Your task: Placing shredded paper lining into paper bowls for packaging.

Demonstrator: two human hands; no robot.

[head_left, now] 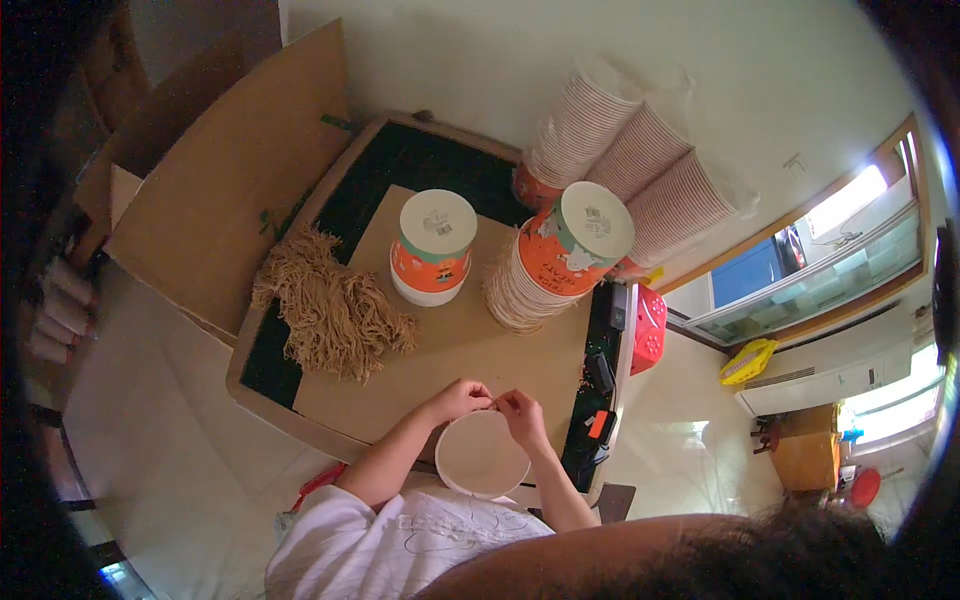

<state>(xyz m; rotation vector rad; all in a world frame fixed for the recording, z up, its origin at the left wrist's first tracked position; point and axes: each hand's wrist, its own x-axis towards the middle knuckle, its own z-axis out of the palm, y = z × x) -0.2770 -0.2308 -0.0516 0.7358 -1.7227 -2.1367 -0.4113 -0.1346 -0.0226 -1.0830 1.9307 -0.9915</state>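
A white paper bucket (483,456) is close against my body at the table's near edge, its round pale face toward me. At its far rim my left hand (463,398) and my right hand (522,415) meet, both with fingers pinched together. What the fingertips hold is too small to make out. Beyond them on a cardboard sheet (450,345) stand an upside-down orange, green and white paper bucket (432,268) and, to its right, a stack of upside-down buckets (560,262). A heap of tan twine cords (335,310) lies to the left.
Tall plastic-wrapped stacks of paper buckets (640,160) stand against the wall at the back right. A large cardboard panel (235,180) rises along the table's left side. Small black objects (600,373) and a red plastic container (649,328) are at the right edge.
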